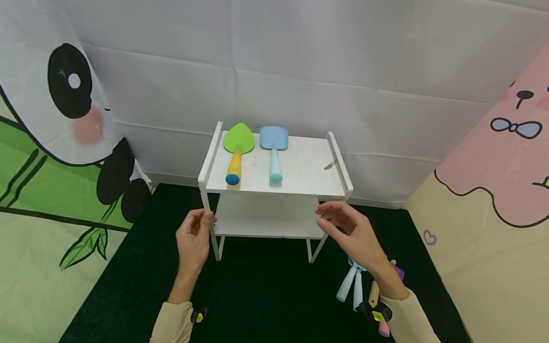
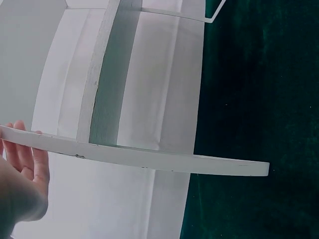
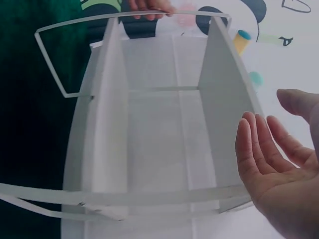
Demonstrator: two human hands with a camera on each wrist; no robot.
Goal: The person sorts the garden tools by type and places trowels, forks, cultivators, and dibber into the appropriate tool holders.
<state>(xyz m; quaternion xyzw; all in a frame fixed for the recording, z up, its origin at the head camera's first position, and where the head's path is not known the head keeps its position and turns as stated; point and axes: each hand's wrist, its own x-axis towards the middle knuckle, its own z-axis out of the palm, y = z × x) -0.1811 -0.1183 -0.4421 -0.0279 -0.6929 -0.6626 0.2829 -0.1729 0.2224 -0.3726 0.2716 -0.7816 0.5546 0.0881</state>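
Note:
A white two-tier shelf (image 1: pixel 302 162) stands against the back wall. My left hand (image 1: pixel 195 236) grips its left front leg (image 2: pixel 134 159), fingertips (image 2: pixel 20 124) showing past the leg in the left wrist view. Near the right front corner, my right hand (image 3: pixel 279 169) hovers with loosely bent fingers and the thumb apart, holding nothing. On the top board lie a toy shovel with a green blade and yellow handle (image 1: pixel 237 147) and a light blue toy shovel (image 1: pixel 274 147), side by side with handles toward me.
Under my right forearm, several toy tools lie on the dark green carpet (image 1: pixel 266 295), among them a light blue two-handled one (image 1: pixel 353 281) and a pink handle (image 1: pixel 383 328). Printed cloth walls (image 1: pixel 300 85) enclose the back and both sides.

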